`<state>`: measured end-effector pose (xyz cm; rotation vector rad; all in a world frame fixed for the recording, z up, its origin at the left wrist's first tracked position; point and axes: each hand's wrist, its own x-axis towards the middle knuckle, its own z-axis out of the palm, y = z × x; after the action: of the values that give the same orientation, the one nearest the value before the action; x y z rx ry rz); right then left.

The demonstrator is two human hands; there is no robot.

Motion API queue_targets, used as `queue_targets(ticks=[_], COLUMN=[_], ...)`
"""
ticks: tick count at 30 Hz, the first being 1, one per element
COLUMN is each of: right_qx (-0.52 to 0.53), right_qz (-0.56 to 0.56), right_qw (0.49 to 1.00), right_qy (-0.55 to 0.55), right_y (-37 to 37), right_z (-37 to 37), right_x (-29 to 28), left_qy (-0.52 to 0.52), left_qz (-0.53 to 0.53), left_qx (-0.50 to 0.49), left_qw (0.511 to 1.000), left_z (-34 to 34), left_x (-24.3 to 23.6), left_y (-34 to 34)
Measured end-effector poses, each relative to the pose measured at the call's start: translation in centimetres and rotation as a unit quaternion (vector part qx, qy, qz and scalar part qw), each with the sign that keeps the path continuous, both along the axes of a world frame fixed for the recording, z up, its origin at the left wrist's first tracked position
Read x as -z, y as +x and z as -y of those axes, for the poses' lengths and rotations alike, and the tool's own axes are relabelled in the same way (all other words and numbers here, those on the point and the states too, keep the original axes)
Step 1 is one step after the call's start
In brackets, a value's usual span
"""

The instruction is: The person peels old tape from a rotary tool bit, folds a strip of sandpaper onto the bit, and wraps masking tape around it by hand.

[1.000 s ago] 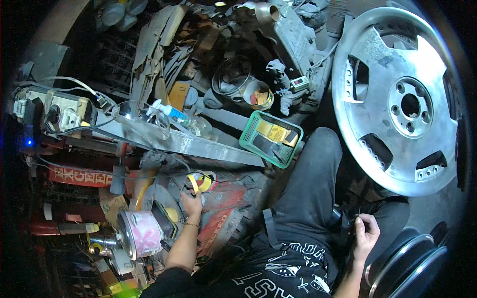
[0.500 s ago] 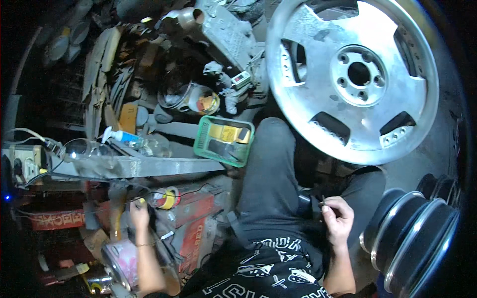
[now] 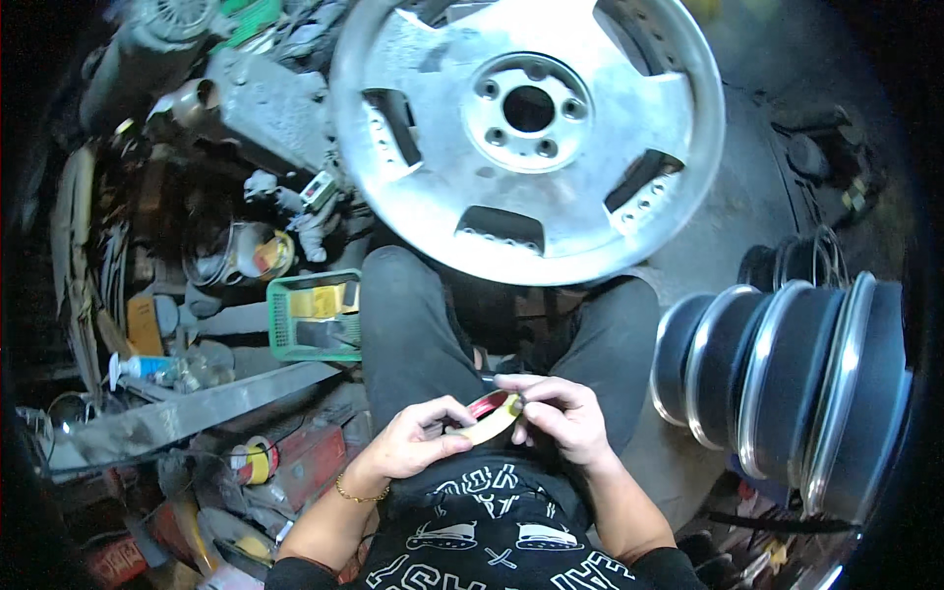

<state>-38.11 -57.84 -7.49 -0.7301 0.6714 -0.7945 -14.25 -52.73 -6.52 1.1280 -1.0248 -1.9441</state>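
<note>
In front of my waist, a narrow roll of yellow tape [image 3: 489, 426] with a red inner face is held tilted between both hands. My left hand [image 3: 418, 440] grips its left side, thumb below and fingers over the rim. At the roll's right edge, the thumb and fingers of my right hand [image 3: 565, 418] pinch the tape. A small dark piece [image 3: 488, 377] shows by the right fingertips; I cannot tell whether it is held. Beyond my knees is a large silver wheel rim [image 3: 447, 162] with a five-hole hub, its face toward me.
Several wheel rims [image 3: 767, 383] stand in a row on the right. Left of my knee sits a green basket [image 3: 279, 320] with yellow and dark pads. A grey beam [image 3: 216, 405], a spray bottle [image 3: 143, 367] and another tape roll [image 3: 259, 460] are on the left, amid clutter.
My left hand has come from the cluttered left side to my lap and now holds the yellow tape roll. My right hand has met it there. The view has shifted right.
</note>
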Motion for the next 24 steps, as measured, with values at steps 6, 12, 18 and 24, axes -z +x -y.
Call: queue_targets(ticks=[6,12,18,24], right_qx=[0.081,0.081,0.069,0.071], right_qz=[-0.043,-0.135,-0.269,-0.291], right_qw=[0.996,0.987,0.949,0.938], right_qy=[-0.004,-0.042,-0.151,-0.175], right_y=[-0.8,0.0,0.2,0.3], right_z=[-0.9,-0.9,-0.6,-0.4], right_x=[0.5,-0.2,-1.2,-1.2], left_qy=[0.028,-0.205,-0.31,-0.293], left_qz=[-0.085,0.18,0.324,0.316], left_qx=[-0.063,0.007,-0.005,-0.017], left_qw=[0.994,0.962,0.894,0.902], left_z=[1.2,1.7,1.7,1.7], left_x=[-0.9,-1.7,-2.2,-2.1], left_y=[-3.2,-4.2,-4.8,-5.0])
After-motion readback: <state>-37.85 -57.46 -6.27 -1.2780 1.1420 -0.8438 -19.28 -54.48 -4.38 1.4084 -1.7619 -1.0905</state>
